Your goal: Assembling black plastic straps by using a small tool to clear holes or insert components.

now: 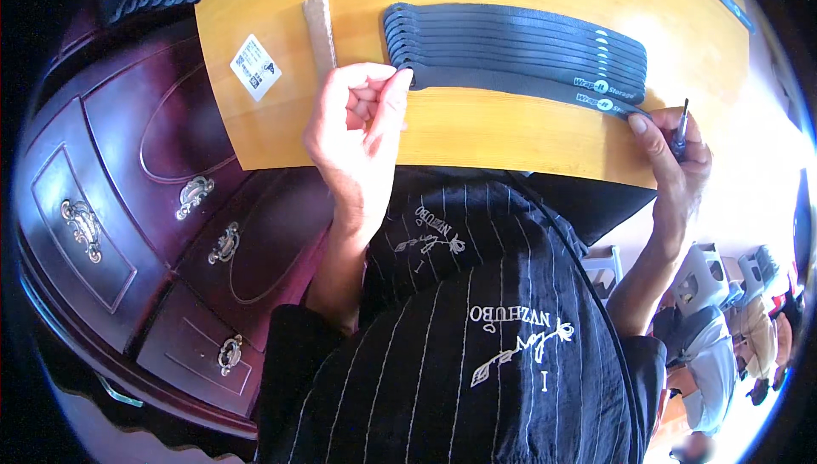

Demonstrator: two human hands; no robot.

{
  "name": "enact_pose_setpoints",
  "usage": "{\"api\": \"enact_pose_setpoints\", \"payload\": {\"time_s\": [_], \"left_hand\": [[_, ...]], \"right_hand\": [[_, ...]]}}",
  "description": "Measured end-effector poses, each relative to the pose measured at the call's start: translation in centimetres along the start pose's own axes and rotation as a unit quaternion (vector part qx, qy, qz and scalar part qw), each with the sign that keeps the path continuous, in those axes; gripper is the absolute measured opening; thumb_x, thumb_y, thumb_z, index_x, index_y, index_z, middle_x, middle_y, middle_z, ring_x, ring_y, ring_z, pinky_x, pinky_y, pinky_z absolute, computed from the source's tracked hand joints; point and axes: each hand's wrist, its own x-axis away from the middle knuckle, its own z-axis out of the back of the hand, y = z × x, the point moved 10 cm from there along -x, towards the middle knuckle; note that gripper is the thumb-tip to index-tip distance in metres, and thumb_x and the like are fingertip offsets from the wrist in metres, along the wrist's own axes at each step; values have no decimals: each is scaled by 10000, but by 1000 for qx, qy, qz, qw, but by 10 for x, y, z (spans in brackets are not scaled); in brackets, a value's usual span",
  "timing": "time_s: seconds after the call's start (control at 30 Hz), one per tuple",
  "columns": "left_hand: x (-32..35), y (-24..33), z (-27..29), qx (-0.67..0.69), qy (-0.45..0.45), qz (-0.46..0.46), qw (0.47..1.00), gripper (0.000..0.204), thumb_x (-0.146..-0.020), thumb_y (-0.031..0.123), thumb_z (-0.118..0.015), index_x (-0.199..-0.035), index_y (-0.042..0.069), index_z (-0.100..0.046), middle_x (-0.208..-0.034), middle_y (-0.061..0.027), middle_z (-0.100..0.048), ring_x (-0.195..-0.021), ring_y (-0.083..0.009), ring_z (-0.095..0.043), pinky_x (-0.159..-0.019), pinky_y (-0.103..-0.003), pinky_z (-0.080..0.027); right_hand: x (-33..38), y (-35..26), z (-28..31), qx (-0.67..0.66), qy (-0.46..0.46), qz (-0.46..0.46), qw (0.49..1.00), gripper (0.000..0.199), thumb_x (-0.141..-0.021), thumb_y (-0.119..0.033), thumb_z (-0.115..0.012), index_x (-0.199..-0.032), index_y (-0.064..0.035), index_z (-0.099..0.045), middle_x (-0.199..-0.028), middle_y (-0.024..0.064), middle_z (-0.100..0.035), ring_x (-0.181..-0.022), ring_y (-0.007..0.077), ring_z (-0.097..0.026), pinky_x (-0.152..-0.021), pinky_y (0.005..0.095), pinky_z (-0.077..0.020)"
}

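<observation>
Maroon drawers [191, 332] sit closed at left; left hand [353, 132] and right hand [672, 158] pinch a black strap [511, 88] stretched between them, the right also gripping a slim tool [681, 130].

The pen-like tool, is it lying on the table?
No, the right hand holds the pen-like tool while also pinching the end of a dark strap.

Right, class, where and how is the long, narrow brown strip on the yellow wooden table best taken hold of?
The long, narrow brown strip is probably best pinched across its middle, from above: it lies lengthwise away from the person with both long edges clear; the left hand is at its near end.
</observation>
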Motion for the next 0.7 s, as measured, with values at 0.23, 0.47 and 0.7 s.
{"api": "enact_pose_setpoints", "payload": {"time_s": [0.23, 0.47, 0.7], "left_hand": [[-1, -1, 0, -2, 3, 8, 1000, 127, -827, -28, -683, -893, 10, -583, -742, 7, -578, -587, -18, -496, -513, -163, -424], [2, -1, 0, -50, 15, 31, 998, 103, -842, 30, -680, -915, 31, -607, -759, -8, -594, -601, -42, -521, -522, -184, -452], [-1, -3, -2, -40, 2, 29, 999, 113, -849, 9, -674, -911, 10, -580, -771, -11, -582, -620, -32, -506, -513, -177, -444]], "right_hand": [[0, -3, 3, -11, 24, 34, 999, 153, -773, -210, -784, -791, -98, -681, -643, -80, -563, -580, 15, -422, -556, 185, -326], [1, 3, -7, -78, 12, 10, 997, 169, -764, -193, -793, -790, -91, -660, -648, -66, -581, -600, 13, -497, -571, 178, -388], [-2, -7, -10, -108, 3, 42, 993, 152, -787, -162, -774, -783, -75, -650, -647, -60, -594, -591, 5, -506, -551, 167, -399]]}}
